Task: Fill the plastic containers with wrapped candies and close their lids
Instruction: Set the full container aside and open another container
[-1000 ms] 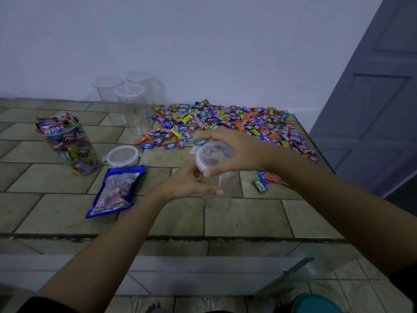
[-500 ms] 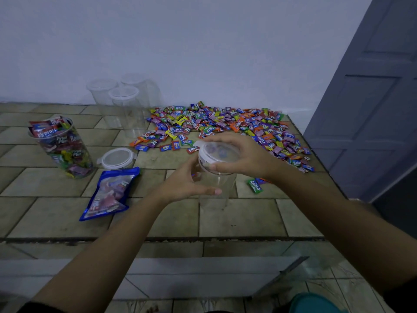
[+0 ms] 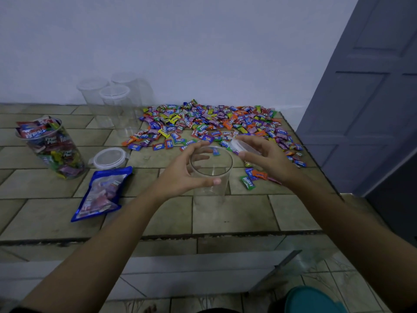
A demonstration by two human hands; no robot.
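Note:
An empty clear plastic container point(image 3: 211, 175) stands upright on the tiled counter in front of me, its mouth uncovered. My left hand point(image 3: 185, 172) curls round its left side and holds it. My right hand point(image 3: 265, 158) grips the container's clear lid point(image 3: 242, 148), tilted, just to the right of the rim. A wide spread of colourful wrapped candies point(image 3: 214, 125) lies behind, near the wall. At the left stands a container full of candies point(image 3: 50, 147) without a lid.
A loose white-rimmed lid point(image 3: 110, 158) lies beside a blue candy bag point(image 3: 102, 193). Three empty clear containers point(image 3: 112, 105) stand by the wall. A few stray candies point(image 3: 253, 177) lie right of the held container. A grey door point(image 3: 365, 98) is at right; the counter edge point(image 3: 158, 237) is near me.
My right hand has lifted the lid off the container and carried it to the right. My left hand stays round the container.

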